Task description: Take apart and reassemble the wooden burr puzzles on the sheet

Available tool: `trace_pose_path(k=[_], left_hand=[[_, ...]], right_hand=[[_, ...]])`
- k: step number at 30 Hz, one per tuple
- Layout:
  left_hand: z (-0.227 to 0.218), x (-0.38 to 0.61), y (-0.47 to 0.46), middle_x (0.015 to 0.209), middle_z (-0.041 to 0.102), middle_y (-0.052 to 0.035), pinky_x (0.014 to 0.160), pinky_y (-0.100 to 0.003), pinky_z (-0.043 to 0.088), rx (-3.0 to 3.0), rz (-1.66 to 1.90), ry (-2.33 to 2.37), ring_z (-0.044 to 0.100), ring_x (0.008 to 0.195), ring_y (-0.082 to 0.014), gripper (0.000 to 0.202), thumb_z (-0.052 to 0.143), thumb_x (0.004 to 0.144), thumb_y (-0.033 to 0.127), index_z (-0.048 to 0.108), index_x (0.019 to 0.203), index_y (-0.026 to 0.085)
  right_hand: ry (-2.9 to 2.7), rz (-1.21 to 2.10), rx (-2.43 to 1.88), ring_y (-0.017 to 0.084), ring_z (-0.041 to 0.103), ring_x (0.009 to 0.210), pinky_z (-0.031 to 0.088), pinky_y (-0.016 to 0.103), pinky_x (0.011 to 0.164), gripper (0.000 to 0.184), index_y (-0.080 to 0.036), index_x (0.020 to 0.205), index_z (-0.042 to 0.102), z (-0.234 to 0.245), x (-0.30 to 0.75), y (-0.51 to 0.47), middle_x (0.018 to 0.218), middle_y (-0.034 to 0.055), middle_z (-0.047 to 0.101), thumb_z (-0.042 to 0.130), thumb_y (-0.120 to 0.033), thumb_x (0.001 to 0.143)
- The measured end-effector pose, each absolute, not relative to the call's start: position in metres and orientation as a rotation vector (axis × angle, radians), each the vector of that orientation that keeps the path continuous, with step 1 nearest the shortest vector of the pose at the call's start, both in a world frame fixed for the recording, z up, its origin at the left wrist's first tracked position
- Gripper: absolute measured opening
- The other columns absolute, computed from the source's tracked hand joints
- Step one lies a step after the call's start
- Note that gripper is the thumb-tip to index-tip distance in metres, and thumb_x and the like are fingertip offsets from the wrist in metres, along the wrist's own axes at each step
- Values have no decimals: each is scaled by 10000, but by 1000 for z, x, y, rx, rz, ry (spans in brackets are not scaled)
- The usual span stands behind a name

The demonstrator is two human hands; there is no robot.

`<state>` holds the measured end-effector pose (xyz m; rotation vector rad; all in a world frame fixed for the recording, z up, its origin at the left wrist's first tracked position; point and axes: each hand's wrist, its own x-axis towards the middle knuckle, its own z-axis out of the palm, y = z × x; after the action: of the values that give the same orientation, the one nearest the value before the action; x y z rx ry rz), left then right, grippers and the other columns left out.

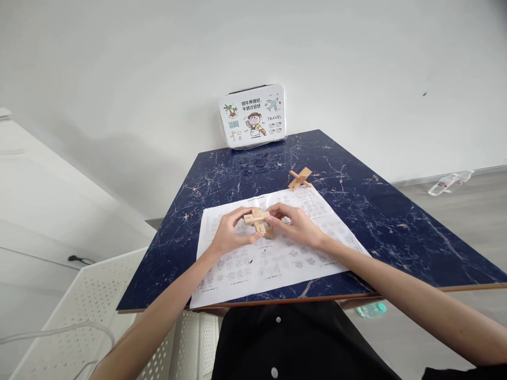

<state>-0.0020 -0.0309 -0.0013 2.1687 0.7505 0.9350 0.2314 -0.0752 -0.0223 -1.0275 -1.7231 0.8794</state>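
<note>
Both hands meet over a white printed sheet (277, 264) on a dark blue marble-patterned table (376, 221). Between them is a small wooden interlocking puzzle (258, 221) made of pale crossed bars. My left hand (229, 232) grips its left side with curled fingers and thumb. From the right, my right hand (296, 226) pinches the same puzzle. A second wooden cross-shaped puzzle piece (300, 178) lies apart on the table just beyond the sheet's far right corner.
A white cartoon-printed case marked TRAVEL (252, 116) leans against the wall at the table's far edge. A white perforated basket (91, 311) stands at the left below the table. A clear plastic bottle (449, 183) lies on the floor at right.
</note>
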Motion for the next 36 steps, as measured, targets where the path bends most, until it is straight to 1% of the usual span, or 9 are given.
trace_pose_path(k=[6, 8, 12, 15, 17, 20, 24, 28, 36], left_hand=[[-3, -4, -26, 1209, 752, -136, 912, -438, 623, 2019, 1032, 840, 727, 1047, -285, 521, 822, 816, 396, 711, 1274, 174], [-4, -5, -24, 1222, 753, -139, 933, -449, 629, 1947, 1079, 878, 735, 1058, -284, 526, 819, 820, 405, 705, 1275, 165], [-5, -6, -21, 1265, 745, -131, 989, -463, 615, 1877, 1113, 909, 719, 1145, -293, 521, 806, 837, 419, 696, 1285, 175], [-4, -6, -23, 1270, 737, -129, 961, -444, 617, 1913, 1108, 911, 719, 1124, -285, 524, 805, 840, 420, 690, 1295, 186], [-2, -5, -25, 1220, 742, -122, 914, -423, 617, 1992, 1099, 917, 722, 1060, -270, 520, 810, 834, 412, 692, 1291, 194], [0, -4, -28, 1127, 739, -104, 839, -396, 608, 2148, 1089, 901, 704, 974, -250, 518, 819, 819, 405, 691, 1280, 207], [1, -4, -30, 1144, 725, -106, 846, -401, 591, 2308, 1146, 855, 696, 1011, -265, 543, 827, 803, 413, 670, 1281, 210], [0, -4, -31, 1164, 724, -96, 880, -414, 588, 2412, 1199, 803, 699, 1012, -265, 587, 842, 788, 419, 647, 1307, 228], [-3, 0, -33, 1146, 720, -93, 867, -423, 585, 2494, 1138, 747, 692, 1002, -264, 612, 848, 804, 440, 632, 1342, 242]], right_hand=[[-1722, 624, -1200, 290, 671, 1045, 566, 489, 916, 272, -256, 1142, 645, -30, 232, -71, 1127, 108, 715, 538, -485, 1045], [-1821, 528, -1207, 324, 628, 1154, 538, 542, 1003, 297, -268, 1191, 638, -34, 233, -69, 1197, 123, 674, 622, -495, 1000], [-2037, 407, -1200, 381, 579, 1197, 519, 600, 1040, 592, -239, 1242, 642, -39, 234, -71, 1248, 151, 613, 823, -597, 806], [-2086, 388, -1234, 376, 600, 1125, 528, 608, 1012, 556, -216, 1172, 676, -38, 233, -71, 1165, 144, 637, 836, -585, 787], [-2009, 518, -1252, 354, 631, 1071, 552, 588, 973, 504, -207, 1165, 688, -35, 234, -69, 1128, 140, 664, 822, -545, 816], [-1765, 1012, -1185, 312, 692, 1016, 599, 538, 920, 498, -217, 1232, 695, -27, 239, -67, 1147, 138, 713, 777, -550, 872], [-1491, 1589, -814, 300, 667, 1248, 558, 502, 1081, 445, -211, 1259, 731, -17, 246, -66, 1280, 136, 727, 704, -532, 953], [-1349, 1748, -657, 293, 622, 1333, 481, 515, 1190, 497, -187, 1271, 736, -14, 242, -68, 1325, 131, 716, 763, -536, 918], [-1319, 1754, -608, 268, 666, 1279, 451, 502, 1220, 456, -181, 1246, 739, -20, 234, -70, 1298, 128, 731, 759, -515, 936]])
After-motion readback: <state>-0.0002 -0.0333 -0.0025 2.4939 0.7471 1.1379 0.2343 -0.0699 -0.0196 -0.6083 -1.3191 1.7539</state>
